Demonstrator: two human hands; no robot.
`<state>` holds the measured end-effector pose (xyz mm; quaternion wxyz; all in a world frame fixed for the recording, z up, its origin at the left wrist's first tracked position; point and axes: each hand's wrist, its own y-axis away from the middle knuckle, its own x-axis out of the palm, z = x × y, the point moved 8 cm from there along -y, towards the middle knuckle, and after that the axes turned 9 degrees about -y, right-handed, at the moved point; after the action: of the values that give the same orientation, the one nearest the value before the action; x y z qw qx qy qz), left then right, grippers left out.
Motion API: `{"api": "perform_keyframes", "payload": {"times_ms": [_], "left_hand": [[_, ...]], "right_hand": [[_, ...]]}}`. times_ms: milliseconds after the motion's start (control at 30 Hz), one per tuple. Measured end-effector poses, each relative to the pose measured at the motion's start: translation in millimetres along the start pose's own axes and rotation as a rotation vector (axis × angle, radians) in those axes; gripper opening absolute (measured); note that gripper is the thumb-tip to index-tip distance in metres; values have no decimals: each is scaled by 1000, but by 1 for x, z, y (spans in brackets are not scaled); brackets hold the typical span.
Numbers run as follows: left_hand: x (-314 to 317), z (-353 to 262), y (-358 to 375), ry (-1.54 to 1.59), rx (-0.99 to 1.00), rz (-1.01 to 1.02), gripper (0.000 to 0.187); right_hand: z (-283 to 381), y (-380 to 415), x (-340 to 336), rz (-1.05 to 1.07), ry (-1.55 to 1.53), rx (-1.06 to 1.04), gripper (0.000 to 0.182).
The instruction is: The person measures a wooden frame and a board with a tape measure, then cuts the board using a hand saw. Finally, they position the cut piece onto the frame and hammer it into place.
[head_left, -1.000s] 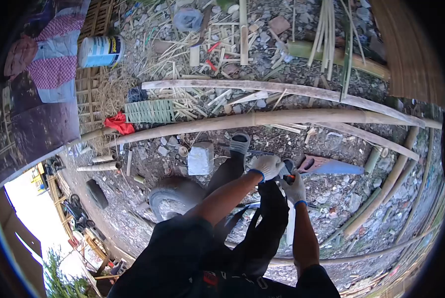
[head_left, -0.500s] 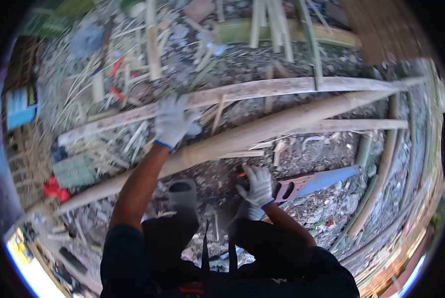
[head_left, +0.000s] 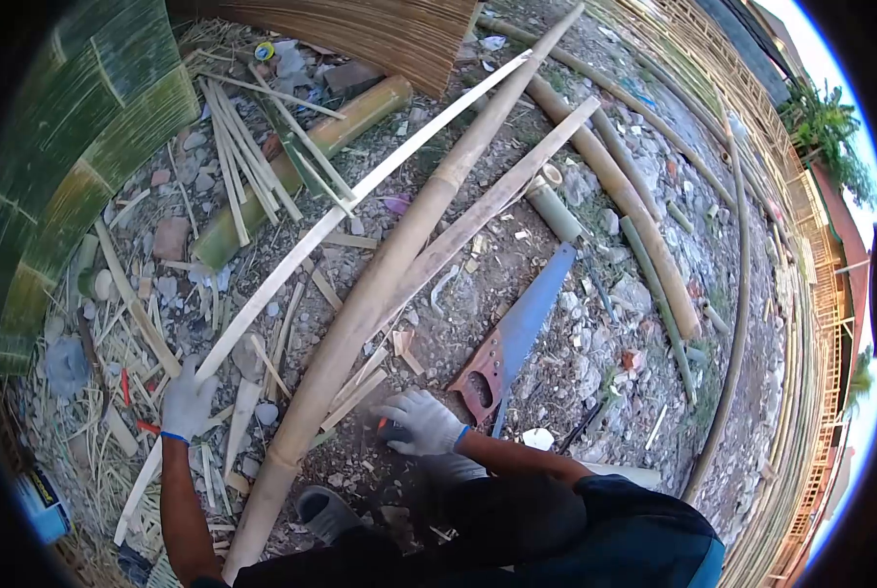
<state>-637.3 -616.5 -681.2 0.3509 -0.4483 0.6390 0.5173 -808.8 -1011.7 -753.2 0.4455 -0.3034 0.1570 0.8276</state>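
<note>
My gloved left hand (head_left: 189, 400) is closed around a long pale bamboo strip (head_left: 296, 257). The strip slants up and right, its far end resting near the thin end of a long bamboo pole (head_left: 385, 279). To the right of the pole, my gloved right hand (head_left: 424, 421) is low over the ground, its fingers curled on a small black-and-orange object (head_left: 391, 429), mostly hidden. Just right of that hand lies a hand saw (head_left: 517, 328) with a reddish-brown handle. A second long strip (head_left: 502, 191) passes beneath the pole.
Thin bamboo slats (head_left: 243, 157) lie across a thick green bamboo piece (head_left: 365, 116). Woven bamboo panels (head_left: 130, 162) stand at upper left. Several poles (head_left: 620, 211) lie to the right on rubble. My shoe (head_left: 326, 512) is beside the pole.
My view has turned, so the poles and strips now slant up and right. My left hand still grips the bamboo strip. My right hand remains low, near the saw.
</note>
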Motion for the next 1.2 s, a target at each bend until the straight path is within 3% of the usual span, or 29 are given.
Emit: {"api": "perform_keyframes", "payload": {"times_ms": [67, 100, 233, 400, 700, 800, 833, 933, 1000, 1067, 1133, 1167, 1200], "left_hand": [[-2, 19, -7, 88, -62, -2, 53], [-5, 23, -7, -21, 71, -171, 50], [-3, 12, 1, -6, -59, 38, 42], [4, 28, 4, 136, -47, -36, 38], [9, 36, -18, 233, -70, -168, 51], [-15, 31, -15, -32, -118, -250, 51], [-19, 38, -20, 11, -184, -248, 48], [-65, 45, -17, -128, -209, -636, 47], [-72, -9, 5, 96, -117, -511, 46], [-34, -64, 46, 254, 16, -337, 48], [26, -96, 87, 296, 67, -30, 70], [62, -99, 104, 174, 196, -43, 81], [74, -102, 114, 93, 152, -16, 84]], "right_hand": [[3, 0, -1, -15, 29, 9, 75], [5, -1, 0, -16, 41, 8, 74], [8, -2, 0, 1, 81, 4, 73], [10, -1, 0, 19, 50, 13, 72], [3, -2, -3, -19, 27, 4, 73], [0, 1, -4, -56, -9, -14, 74], [0, 0, -4, -64, -20, -21, 74], [3, -1, -6, -53, -17, -12, 73], [2, -2, -5, -18, -27, 14, 72], [3, -4, -6, -13, -23, 23, 66], [4, -11, -12, 0, -90, 77, 60], [-2, -18, -17, -20, -154, 127, 52], [-6, -25, -31, -138, -166, 152, 46]]}}
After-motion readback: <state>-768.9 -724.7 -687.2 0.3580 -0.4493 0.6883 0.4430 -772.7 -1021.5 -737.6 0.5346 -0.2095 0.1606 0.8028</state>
